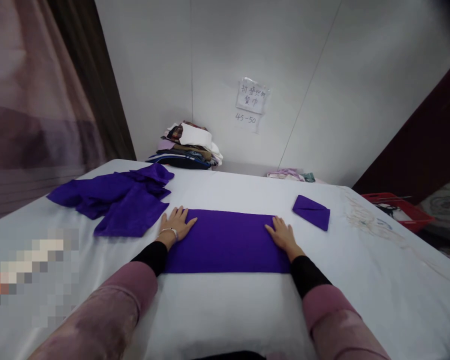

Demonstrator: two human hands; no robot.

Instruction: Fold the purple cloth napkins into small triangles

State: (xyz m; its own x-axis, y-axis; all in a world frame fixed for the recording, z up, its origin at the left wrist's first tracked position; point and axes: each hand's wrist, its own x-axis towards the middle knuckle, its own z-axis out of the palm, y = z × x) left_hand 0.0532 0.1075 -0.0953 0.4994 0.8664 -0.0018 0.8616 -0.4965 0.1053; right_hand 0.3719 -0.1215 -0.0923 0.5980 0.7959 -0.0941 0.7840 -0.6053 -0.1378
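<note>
A purple cloth napkin [227, 245] lies flat in front of me as a wide rectangle, its long sides running left to right. My left hand [175, 225] rests on its left end, fingers spread, a bracelet at the wrist. On the right end lies my right hand [283, 234], its fingers also apart and pressed down on the fabric. Off to the right sits a small, neatly folded purple napkin [311, 212] with a slanting seam. To the left of my left hand is a crumpled heap of purple cloths [123, 197].
The table [225, 310] has a white cover. At its back edge stand a stack of folded clothes [187, 146] and a low bundle of pale fabric [288, 174]. A handwritten sign [252, 96] hangs on the wall. Beyond the right edge is a red basket [416, 216].
</note>
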